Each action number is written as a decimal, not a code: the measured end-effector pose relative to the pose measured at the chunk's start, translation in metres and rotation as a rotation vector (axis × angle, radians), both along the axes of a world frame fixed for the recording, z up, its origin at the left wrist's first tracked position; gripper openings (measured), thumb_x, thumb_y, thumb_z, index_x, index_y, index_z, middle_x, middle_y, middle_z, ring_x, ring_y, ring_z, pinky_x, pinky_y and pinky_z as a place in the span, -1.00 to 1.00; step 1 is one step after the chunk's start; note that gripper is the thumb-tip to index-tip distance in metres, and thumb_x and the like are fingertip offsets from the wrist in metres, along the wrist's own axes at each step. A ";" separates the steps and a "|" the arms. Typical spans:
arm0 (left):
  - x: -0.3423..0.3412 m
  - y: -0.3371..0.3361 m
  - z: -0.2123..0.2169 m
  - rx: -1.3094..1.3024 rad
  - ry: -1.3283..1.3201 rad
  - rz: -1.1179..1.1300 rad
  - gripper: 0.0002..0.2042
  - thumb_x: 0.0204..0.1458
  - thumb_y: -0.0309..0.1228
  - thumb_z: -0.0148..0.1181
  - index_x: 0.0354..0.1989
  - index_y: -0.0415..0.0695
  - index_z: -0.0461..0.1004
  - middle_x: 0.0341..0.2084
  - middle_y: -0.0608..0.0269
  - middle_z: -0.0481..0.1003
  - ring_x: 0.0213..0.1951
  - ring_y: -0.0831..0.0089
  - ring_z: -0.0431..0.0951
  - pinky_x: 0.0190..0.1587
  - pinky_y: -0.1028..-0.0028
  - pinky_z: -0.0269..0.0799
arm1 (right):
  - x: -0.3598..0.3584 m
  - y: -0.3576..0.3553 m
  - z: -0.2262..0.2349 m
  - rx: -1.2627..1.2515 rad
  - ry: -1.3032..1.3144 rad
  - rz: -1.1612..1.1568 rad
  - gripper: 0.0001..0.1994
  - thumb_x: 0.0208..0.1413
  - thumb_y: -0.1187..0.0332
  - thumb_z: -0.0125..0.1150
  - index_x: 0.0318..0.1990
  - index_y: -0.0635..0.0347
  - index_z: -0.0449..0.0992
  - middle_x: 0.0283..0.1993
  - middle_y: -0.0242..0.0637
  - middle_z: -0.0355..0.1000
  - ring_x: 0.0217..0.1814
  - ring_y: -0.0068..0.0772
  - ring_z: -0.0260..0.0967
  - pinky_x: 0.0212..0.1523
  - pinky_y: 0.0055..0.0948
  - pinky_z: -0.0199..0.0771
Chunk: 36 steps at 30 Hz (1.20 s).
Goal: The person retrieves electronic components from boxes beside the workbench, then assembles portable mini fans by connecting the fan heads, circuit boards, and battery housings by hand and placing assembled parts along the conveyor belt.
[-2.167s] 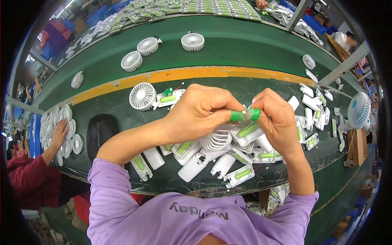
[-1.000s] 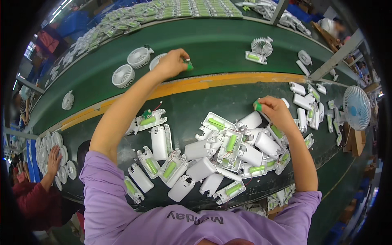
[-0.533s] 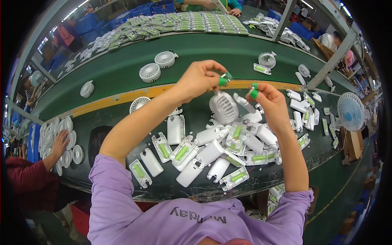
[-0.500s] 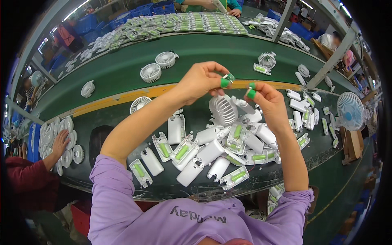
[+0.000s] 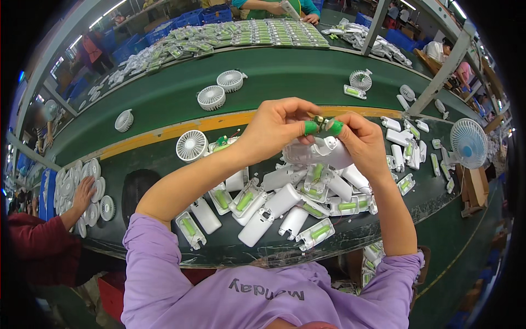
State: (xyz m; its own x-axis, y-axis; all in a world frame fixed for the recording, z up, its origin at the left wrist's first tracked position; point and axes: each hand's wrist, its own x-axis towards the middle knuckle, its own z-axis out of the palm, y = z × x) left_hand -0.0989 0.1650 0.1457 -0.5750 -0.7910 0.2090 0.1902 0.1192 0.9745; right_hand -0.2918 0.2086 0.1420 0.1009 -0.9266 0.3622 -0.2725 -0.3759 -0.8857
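Observation:
My left hand [image 5: 282,125] pinches a small green circuit board [image 5: 319,121] between thumb and fingers. Close against it, my right hand [image 5: 359,137] has its thumb and forefinger pressed together; what lies between them is hidden. Green covers wrap fingertips on both hands. Just under the hands is a blurred white fan part [image 5: 315,154], partly covered by my right hand; how it is held cannot be seen. Below lies a pile of white handle housings [image 5: 282,202], several with green battery cells [image 5: 319,232] inside.
A white fan head [image 5: 192,146] lies left of my forearm, near another green board [image 5: 222,141]. More fan heads [image 5: 211,98] sit on the green belt [image 5: 164,104]. A co-worker's hand [image 5: 84,194] touches stacked round white covers at left. A standing fan [image 5: 469,143] is at right.
My hands have come together, the right moving left toward the board. The white part beneath has shifted and blurred. The fan head left of my arm is less covered.

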 end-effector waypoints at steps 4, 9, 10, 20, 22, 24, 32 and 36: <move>0.000 0.004 0.000 -0.052 -0.011 -0.014 -0.84 -0.01 -0.57 0.05 -0.24 -0.33 0.37 -0.39 0.21 0.45 -0.42 0.55 0.49 -0.35 0.61 0.43 | -0.003 0.001 0.004 0.001 0.050 0.016 -0.86 0.01 0.40 0.12 -0.41 0.33 0.44 -0.53 -0.45 0.26 -0.51 -0.69 0.13 -0.51 -0.65 0.12; -0.001 0.006 0.000 -0.025 -0.016 -0.072 -0.85 0.00 -0.57 0.04 -0.25 -0.33 0.37 -0.41 0.22 0.45 -0.42 0.56 0.48 -0.35 0.61 0.43 | -0.006 0.000 0.004 -0.003 0.082 0.024 -0.86 0.00 0.40 0.12 -0.44 0.31 0.44 -0.56 -0.44 0.23 -0.53 -0.68 0.13 -0.54 -0.64 0.10; -0.001 0.006 0.001 -0.026 -0.025 -0.099 -0.85 0.00 -0.57 0.03 -0.25 -0.33 0.37 -0.42 0.23 0.45 -0.42 0.57 0.48 -0.35 0.61 0.44 | -0.006 0.000 0.004 -0.007 0.086 0.047 -0.86 0.00 0.40 0.12 -0.45 0.32 0.44 -0.56 -0.44 0.23 -0.53 -0.68 0.13 -0.54 -0.63 0.11; 0.002 0.000 0.000 -0.339 -0.197 -0.037 -0.92 -0.07 -0.60 0.09 -0.40 -0.29 0.49 -0.49 0.24 0.49 -0.47 0.60 0.47 -0.42 0.64 0.39 | -0.009 -0.005 0.008 -0.073 0.250 0.127 -0.85 -0.08 0.39 0.17 -0.48 0.33 0.43 -0.59 -0.38 0.24 -0.56 -0.58 0.16 -0.54 -0.59 0.15; 0.004 -0.003 0.003 -0.566 -0.256 -0.049 -0.92 -0.12 -0.60 0.12 -0.42 -0.29 0.50 -0.55 0.24 0.50 -0.51 0.61 0.47 -0.45 0.65 0.36 | -0.011 -0.008 0.008 -0.045 0.255 0.162 -0.84 -0.08 0.38 0.17 -0.48 0.33 0.42 -0.59 -0.38 0.24 -0.56 -0.59 0.16 -0.54 -0.59 0.15; 0.002 -0.011 0.000 -0.577 -0.247 -0.053 -0.92 -0.13 -0.60 0.13 -0.42 -0.29 0.50 -0.57 0.24 0.50 -0.52 0.60 0.46 -0.47 0.65 0.36 | -0.013 -0.014 0.007 -0.016 0.257 0.197 -0.84 -0.08 0.38 0.17 -0.49 0.32 0.42 -0.59 -0.38 0.23 -0.56 -0.59 0.16 -0.55 -0.59 0.15; 0.000 -0.042 -0.011 -0.471 -0.232 -0.073 -0.92 -0.13 -0.60 0.14 -0.44 -0.29 0.50 -0.57 0.22 0.51 -0.54 0.59 0.48 -0.47 0.63 0.38 | -0.017 -0.047 -0.005 0.070 0.224 0.243 -0.79 -0.03 0.32 0.15 -0.52 0.30 0.39 -0.59 -0.43 0.27 -0.57 -0.67 0.13 -0.59 -0.62 0.13; -0.009 -0.085 -0.017 0.038 -0.066 -0.149 -0.89 -0.06 -0.54 0.12 -0.37 -0.32 0.47 -0.51 0.14 0.50 -0.50 0.49 0.52 -0.43 0.58 0.45 | -0.022 -0.079 -0.015 0.285 0.000 0.197 -0.82 0.05 0.32 0.08 -0.51 0.21 0.43 -0.53 -0.52 0.33 -0.51 -0.79 0.16 -0.53 -0.73 0.14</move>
